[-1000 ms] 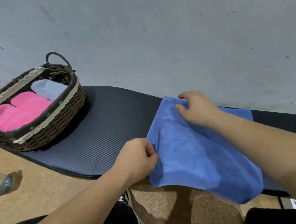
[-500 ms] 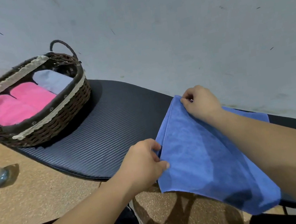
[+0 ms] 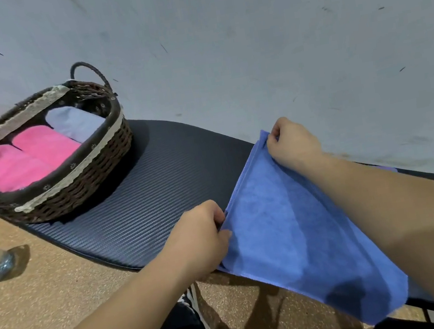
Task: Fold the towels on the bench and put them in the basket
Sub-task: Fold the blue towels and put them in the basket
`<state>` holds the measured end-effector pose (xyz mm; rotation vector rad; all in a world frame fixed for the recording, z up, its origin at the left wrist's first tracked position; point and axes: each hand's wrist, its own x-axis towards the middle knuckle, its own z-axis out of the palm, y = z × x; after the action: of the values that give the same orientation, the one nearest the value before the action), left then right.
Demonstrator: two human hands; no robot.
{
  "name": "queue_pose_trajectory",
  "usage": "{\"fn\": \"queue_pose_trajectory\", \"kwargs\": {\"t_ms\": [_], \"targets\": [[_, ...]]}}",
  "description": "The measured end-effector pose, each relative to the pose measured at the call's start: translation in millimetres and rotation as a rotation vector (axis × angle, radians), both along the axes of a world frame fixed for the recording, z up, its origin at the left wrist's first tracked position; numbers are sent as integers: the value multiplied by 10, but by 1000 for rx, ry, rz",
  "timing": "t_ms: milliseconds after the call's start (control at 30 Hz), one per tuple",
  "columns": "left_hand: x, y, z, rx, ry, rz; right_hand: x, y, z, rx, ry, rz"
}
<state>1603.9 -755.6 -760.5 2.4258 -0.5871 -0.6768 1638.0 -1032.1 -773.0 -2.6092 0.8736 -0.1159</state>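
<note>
Lying across the right part of the dark ribbed worktop (image 3: 157, 190), with its near edge draped over the front, the blue towel (image 3: 291, 237) is pinched at two corners: the far corner by the fingers of the right hand (image 3: 293, 143), the near-left corner by the fingers of the left hand (image 3: 201, 240). Well apart at the left end, the wicker basket (image 3: 78, 187) is seen holding two pink folded towels (image 3: 26, 159) and a pale lavender towel (image 3: 74, 122).
</note>
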Motion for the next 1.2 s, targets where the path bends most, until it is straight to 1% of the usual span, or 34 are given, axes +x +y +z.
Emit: {"fn": "queue_pose_trajectory", "kwargs": {"t_ms": [133, 233, 333, 400, 467, 567, 633, 667, 733, 800, 900, 1000, 1133, 1200], "targets": [[30, 42, 4, 100, -112, -29, -16, -3, -209, 86, -1, -43], [5, 22, 49, 189, -94, -33, -52, -36, -265, 86, -1, -32], [-40, -21, 65, 244, -52, -85, -131, -42, -264, -71, -69, 73], [-51, -30, 76, 234, -36, -101, -227, -16, -245, -159, -130, 190], [-43, -27, 94, 203, -41, -101, -363, 17, -225, -209, -125, 301], [-7, -7, 138, 117, -31, -59, -610, 65, -213, -291, 60, 374], [37, 21, 156, 57, 12, 0, -783, 41, -216, -288, 202, 358], [54, 30, 167, 31, 38, 26, -880, 4, -224, -254, 244, 333], [106, 55, 170, 3, 72, 63, -1060, -58, -247, -159, 275, 280], [183, 69, 147, -22, 68, 96, -1185, -79, -269, -117, 276, 252], [359, 36, 84, -8, -15, 118, -1284, -31, -224, -90, 327, 209], [532, -106, 51, 20, -110, 99, -1433, -8, -161, -145, 425, 134], [601, -447, 47, -45, -264, 104, -1669, -55, 4, -192, 665, -6], [529, -638, 80, -58, -355, 61, -1760, -109, 96, -229, 767, -96]]}}
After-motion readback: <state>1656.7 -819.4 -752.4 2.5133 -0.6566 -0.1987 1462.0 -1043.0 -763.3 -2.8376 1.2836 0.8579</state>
